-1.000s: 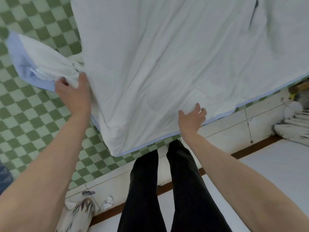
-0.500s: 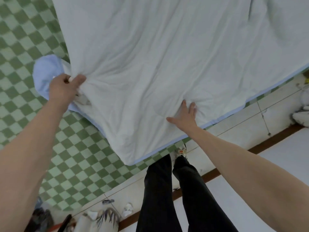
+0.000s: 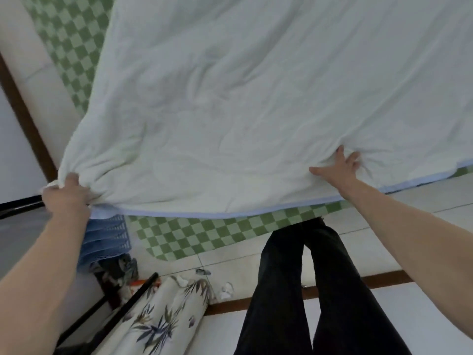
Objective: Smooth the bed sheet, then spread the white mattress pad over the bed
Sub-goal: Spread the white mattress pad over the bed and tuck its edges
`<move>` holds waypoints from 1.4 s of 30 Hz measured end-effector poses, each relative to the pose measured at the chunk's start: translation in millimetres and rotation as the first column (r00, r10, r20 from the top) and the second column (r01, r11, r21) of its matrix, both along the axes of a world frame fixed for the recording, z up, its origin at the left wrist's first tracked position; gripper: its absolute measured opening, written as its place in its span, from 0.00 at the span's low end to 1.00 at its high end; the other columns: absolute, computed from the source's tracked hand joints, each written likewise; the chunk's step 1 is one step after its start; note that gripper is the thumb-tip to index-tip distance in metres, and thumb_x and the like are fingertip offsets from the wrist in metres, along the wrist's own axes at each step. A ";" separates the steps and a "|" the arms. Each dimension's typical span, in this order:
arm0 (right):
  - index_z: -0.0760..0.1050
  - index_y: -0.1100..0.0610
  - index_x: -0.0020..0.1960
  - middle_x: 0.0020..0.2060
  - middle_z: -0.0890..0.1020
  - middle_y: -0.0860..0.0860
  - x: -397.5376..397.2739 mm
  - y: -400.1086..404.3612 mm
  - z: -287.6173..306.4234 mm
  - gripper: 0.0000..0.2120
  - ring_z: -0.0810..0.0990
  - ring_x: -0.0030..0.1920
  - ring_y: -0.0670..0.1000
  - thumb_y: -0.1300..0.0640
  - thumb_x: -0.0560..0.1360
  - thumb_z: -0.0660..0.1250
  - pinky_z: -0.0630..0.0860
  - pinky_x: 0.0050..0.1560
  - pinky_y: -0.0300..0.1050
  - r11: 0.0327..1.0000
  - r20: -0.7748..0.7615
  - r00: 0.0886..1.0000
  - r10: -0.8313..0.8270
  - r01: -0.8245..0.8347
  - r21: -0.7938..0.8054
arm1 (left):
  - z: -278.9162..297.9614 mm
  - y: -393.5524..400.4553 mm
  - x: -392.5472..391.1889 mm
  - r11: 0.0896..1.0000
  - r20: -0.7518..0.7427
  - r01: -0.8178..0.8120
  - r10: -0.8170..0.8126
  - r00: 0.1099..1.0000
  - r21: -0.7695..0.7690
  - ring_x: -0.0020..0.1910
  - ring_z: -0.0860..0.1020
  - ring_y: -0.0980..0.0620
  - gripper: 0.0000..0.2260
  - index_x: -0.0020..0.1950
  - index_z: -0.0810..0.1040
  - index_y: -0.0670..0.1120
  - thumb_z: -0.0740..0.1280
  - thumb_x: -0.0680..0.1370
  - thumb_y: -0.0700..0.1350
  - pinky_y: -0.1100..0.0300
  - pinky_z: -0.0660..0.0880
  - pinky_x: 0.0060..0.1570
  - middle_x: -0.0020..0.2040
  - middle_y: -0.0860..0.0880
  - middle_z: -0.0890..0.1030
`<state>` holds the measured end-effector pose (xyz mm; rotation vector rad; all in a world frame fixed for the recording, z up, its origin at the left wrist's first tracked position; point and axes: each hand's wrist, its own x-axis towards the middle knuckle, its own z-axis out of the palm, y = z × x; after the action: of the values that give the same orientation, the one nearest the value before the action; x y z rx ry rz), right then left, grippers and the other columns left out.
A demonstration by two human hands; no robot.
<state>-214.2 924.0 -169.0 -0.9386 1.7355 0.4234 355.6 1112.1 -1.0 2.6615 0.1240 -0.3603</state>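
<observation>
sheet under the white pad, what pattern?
Green-and-white checkerboard; the bed sheet shows below the mattress pad in the head view.

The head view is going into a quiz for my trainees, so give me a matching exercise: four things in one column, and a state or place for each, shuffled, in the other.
Things:
1. left hand
2. right hand
3. white mattress pad
4. green checked sheet

States or places:
A. lies under the pad, showing past its near edge
B. grips a bunched corner
C. spread wide, edged in blue
D. fingers dug into folds near the near edge

Pairs: 1-B, 2-D, 3-C, 4-A
</observation>
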 end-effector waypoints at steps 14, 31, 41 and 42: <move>0.60 0.52 0.80 0.78 0.60 0.53 183.0 180.6 35.2 0.32 0.63 0.76 0.58 0.46 0.79 0.66 0.66 0.71 0.51 0.966 0.168 0.957 0.236 -0.213 -0.146 | -43.8 38.3 -7.2 0.906 -0.103 0.390 -0.377 0.921 0.167 0.58 0.77 0.36 0.21 0.57 0.76 0.34 0.58 0.85 0.53 0.53 0.67 0.48 0.58 0.33 0.79; 0.71 0.57 0.71 0.62 0.76 0.54 342.2 262.0 15.1 0.26 0.78 0.56 0.56 0.52 0.76 0.74 0.80 0.61 0.58 0.198 0.029 0.196 -0.980 0.963 0.185 | -92.5 103.3 102.1 0.889 -0.432 0.457 -0.420 0.798 -0.021 0.48 0.75 0.51 0.16 0.60 0.69 0.50 0.60 0.80 0.59 0.59 0.67 0.41 0.57 0.48 0.76; 0.78 0.58 0.63 0.58 0.84 0.56 353.4 295.3 39.6 0.14 0.83 0.58 0.58 0.52 0.81 0.67 0.81 0.60 0.58 0.106 0.232 0.022 -0.972 0.928 0.357 | -71.3 115.5 104.0 0.854 -0.533 0.494 -0.499 0.684 -0.165 0.41 0.83 0.57 0.16 0.61 0.81 0.53 0.71 0.75 0.56 0.61 0.77 0.38 0.47 0.54 0.87; 0.79 0.56 0.62 0.55 0.86 0.55 343.5 305.3 53.8 0.12 0.85 0.56 0.57 0.52 0.81 0.67 0.83 0.55 0.55 0.078 0.262 -0.011 -0.965 0.943 0.325 | -58.0 117.7 109.2 0.860 -0.519 0.471 -0.499 0.694 -0.197 0.40 0.83 0.58 0.16 0.60 0.81 0.53 0.72 0.74 0.56 0.61 0.77 0.38 0.44 0.55 0.87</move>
<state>129.3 1229.3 -115.2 0.4387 1.4961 -0.6807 464.8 1229.8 -59.0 2.4161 -0.4265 -1.2963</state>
